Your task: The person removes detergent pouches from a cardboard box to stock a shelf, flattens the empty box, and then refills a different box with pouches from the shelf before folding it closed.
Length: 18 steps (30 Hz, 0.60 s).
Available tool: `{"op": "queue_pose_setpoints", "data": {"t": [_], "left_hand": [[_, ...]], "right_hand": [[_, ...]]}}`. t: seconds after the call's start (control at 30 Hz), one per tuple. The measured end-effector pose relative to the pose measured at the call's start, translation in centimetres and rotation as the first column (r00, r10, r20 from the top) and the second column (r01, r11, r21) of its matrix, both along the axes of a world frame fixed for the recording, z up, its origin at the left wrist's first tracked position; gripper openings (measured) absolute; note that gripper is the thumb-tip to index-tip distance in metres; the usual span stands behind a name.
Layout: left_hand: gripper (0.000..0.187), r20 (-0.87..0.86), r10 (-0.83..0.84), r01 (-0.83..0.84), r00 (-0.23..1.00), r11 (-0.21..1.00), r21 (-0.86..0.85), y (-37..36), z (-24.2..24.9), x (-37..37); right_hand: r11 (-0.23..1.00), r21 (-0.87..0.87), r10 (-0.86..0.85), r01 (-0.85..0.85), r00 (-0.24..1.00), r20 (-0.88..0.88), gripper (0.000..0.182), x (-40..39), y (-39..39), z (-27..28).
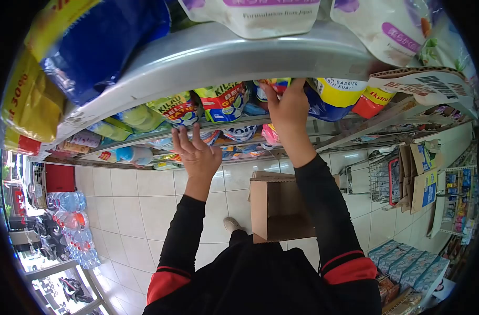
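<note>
My right hand [289,113] reaches into a shelf row of refill pouches, thumb and fingers around a colourful pouch [279,82]; its fingertips are partly hidden behind the shelf above. My left hand [198,156] is open, fingers spread, at the shelf's front edge just below a red and green pouch [177,111]. Between my hands, a second red and green pouch [222,102] stands upright in the row. Just right of my right hand are a blue and yellow pouch [338,97] and a red pouch marked "Ekstra" [373,101].
A metal shelf edge [224,55] juts out above my hands, with large white pouches [271,18] over it. An open cardboard box [260,210] is below my right arm. To the right stands a wire cart [381,178] with flattened cartons; bottled water [74,220] is at left.
</note>
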<state>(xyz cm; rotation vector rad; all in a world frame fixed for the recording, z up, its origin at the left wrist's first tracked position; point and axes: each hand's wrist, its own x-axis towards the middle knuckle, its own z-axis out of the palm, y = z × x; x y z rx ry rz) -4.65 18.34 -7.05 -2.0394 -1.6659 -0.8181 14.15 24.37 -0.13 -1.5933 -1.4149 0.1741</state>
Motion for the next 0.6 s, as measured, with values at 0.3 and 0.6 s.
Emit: {"op": "queue_pose_setpoints", "data": {"t": [0.3, 0.6], "left_hand": [[0.050, -0.060, -0.246, 0.248, 0.968, 0.968, 0.039, 0.5, 4.8, 4.9], [0.053, -0.053, -0.092, 0.095, 0.994, 0.992, 0.077, 2.3, -0.5, 2.5]], "right_hand": [[0.997, -0.008, -0.070, 0.072, 0.987, 0.147, 0.047, -0.1, 2.8, 0.0], [0.993, 0.103, -0.094, 0.061, 0.927, 0.364, 0.033, 1.3, 11.8, -2.4]]}}
